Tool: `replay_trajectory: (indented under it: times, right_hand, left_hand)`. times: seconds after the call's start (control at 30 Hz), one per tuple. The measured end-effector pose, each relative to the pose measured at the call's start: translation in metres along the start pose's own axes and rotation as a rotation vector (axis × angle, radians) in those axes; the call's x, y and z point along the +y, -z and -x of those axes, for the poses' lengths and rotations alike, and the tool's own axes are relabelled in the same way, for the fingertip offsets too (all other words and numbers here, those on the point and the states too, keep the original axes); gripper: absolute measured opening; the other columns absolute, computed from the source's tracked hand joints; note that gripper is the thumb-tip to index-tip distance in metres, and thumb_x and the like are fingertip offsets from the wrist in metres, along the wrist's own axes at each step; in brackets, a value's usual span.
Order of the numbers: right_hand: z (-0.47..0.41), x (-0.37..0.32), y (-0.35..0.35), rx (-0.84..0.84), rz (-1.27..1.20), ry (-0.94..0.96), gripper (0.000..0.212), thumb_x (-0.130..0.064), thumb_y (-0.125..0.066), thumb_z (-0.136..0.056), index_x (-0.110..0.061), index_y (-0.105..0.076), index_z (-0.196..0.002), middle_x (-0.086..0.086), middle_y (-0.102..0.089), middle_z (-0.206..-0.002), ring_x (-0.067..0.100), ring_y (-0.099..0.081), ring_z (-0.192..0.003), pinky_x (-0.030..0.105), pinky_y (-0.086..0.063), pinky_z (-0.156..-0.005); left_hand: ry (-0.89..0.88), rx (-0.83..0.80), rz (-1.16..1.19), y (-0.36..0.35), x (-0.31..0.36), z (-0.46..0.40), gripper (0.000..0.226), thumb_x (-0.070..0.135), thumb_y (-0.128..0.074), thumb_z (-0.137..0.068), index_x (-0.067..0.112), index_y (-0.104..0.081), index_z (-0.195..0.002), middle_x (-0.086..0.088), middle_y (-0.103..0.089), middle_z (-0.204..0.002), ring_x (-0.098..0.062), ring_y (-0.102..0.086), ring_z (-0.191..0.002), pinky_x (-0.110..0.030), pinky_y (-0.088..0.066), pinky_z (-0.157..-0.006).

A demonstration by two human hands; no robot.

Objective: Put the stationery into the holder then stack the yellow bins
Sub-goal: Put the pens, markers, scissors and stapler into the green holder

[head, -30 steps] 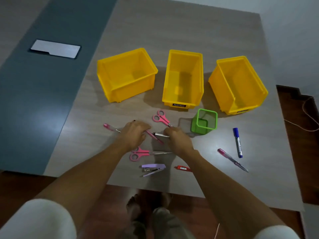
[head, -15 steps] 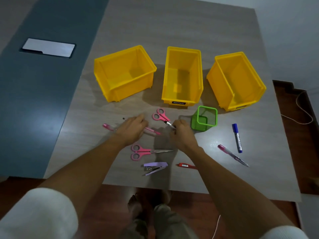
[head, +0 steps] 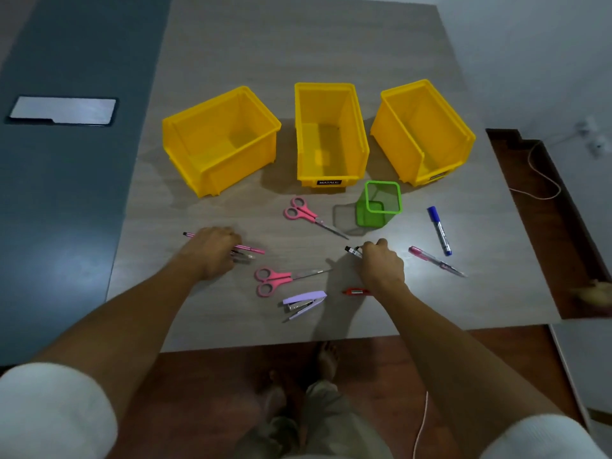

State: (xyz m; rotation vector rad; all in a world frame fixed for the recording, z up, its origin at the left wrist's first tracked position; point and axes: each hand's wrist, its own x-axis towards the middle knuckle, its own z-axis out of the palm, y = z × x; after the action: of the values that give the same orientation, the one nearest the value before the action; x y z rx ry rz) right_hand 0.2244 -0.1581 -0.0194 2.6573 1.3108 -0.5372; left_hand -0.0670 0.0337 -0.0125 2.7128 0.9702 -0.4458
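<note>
Near the table's front edge, the right hand (head: 381, 263) is clamped on a black marker (head: 353, 251), while the left hand (head: 212, 250) closes over pink pens (head: 248, 249). Looks like gathering handfuls for the empty green holder (head: 382, 202), just right of center.

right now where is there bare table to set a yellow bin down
The widest bare patch is the far wooden table top behind the three yellow plastic bins. Another lies at the near right corner, below the pink pen. A third sits left of the left hand. The middle is crowded: pink scissors, green mesh holder, purple stapler.
</note>
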Motion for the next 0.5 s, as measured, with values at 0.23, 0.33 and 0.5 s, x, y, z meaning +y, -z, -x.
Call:
replay_trajectory:
  times: [0.23,0.33,0.5]
  right_hand:
    - [0.003,0.003,-0.010,0.068,0.072,0.036,0.019,-0.001,-0.049,-0.094,-0.005,-0.056,-0.111,0.017,-0.056,-0.108,0.044,-0.065,-0.091,0.048,-0.051,-0.075]
    - [0.006,0.000,-0.002,0.142,0.027,0.061,0.024,0.000,-0.051,-0.093,-0.006,-0.053,-0.117,0.018,-0.056,-0.111,0.045,-0.065,-0.087,0.045,-0.047,-0.069]
    - [0.012,-0.003,0.038,0.291,-0.242,0.102,0.033,-0.016,-0.058,-0.091,-0.022,-0.055,-0.124,0.015,-0.059,-0.117,0.044,-0.064,-0.087,0.046,-0.054,-0.070]
  left_hand:
    - [-0.037,0.080,-0.022,-0.010,0.003,-0.003,0.015,0.015,-0.067,-0.084,0.013,-0.071,-0.098,-0.014,-0.071,-0.104,-0.038,-0.067,-0.098,-0.042,-0.048,-0.079]
    - [-0.029,0.159,0.058,-0.001,0.011,-0.006,0.026,0.016,-0.072,-0.082,0.009,-0.071,-0.107,-0.018,-0.070,-0.107,-0.041,-0.066,-0.099,-0.044,-0.049,-0.080]
    - [-0.045,0.320,0.328,0.040,0.052,-0.023,0.031,0.016,-0.067,-0.087,0.015,-0.070,-0.118,-0.013,-0.070,-0.107,-0.036,-0.063,-0.100,-0.043,-0.050,-0.080]
